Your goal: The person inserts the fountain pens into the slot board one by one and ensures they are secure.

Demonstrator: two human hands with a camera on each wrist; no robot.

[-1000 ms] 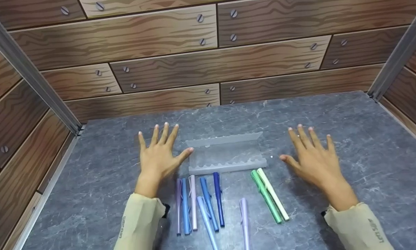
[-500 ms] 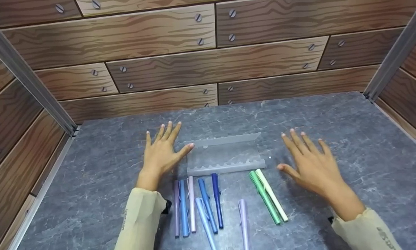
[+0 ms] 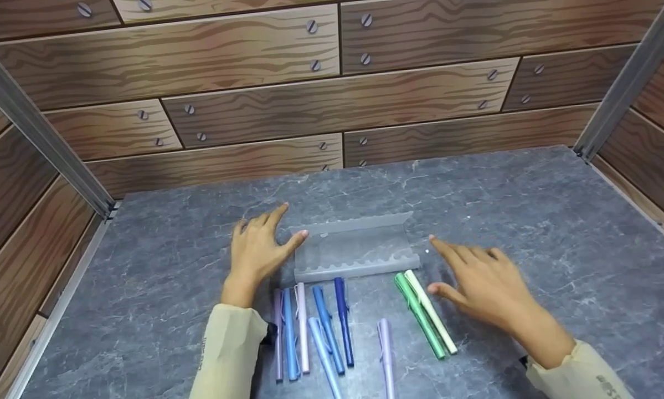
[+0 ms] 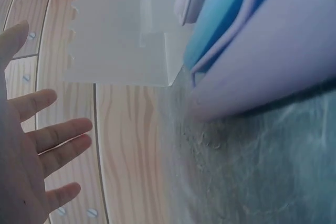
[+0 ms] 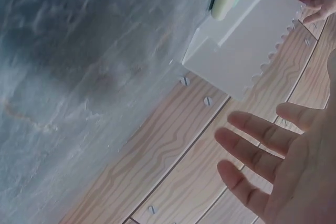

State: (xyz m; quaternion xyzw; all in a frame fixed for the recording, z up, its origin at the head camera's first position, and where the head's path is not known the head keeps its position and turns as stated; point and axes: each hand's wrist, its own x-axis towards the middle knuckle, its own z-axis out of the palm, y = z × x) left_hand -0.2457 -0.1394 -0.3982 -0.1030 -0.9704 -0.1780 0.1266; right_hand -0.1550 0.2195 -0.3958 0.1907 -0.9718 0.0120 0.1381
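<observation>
Both hands are hanging loose here: the left hand (image 3: pixel 257 252) has its grip spread wide with fingers a bit bent, holding nothing, and the right hand (image 3: pixel 487 282) has its thumb well away from the fingers, nothing in that grip either. Between them on the bench (image 3: pixel 171 266) sits the pen tray (image 3: pixel 356 246), with the left thumb near its left end. In the way on the person's side are the pens: a green pen (image 3: pixel 420 316) and pale green pen (image 3: pixel 432 315) side by side near the tray's right corner, a lavender pen (image 3: pixel 386 354) off on its own, then a bunch of blue and purple pens (image 3: pixel 303 332) at the left, some by the left cuff. Material-wise, the tray's translucent, plastic-looking, with scalloped notches; the pens are slim, smooth tubes with clips. Bench is grey marble-look, the back wall (image 3: pixel 254 52) wood-plank print with screw heads, metal posts (image 3: pixel 38 133) at the corners.
</observation>
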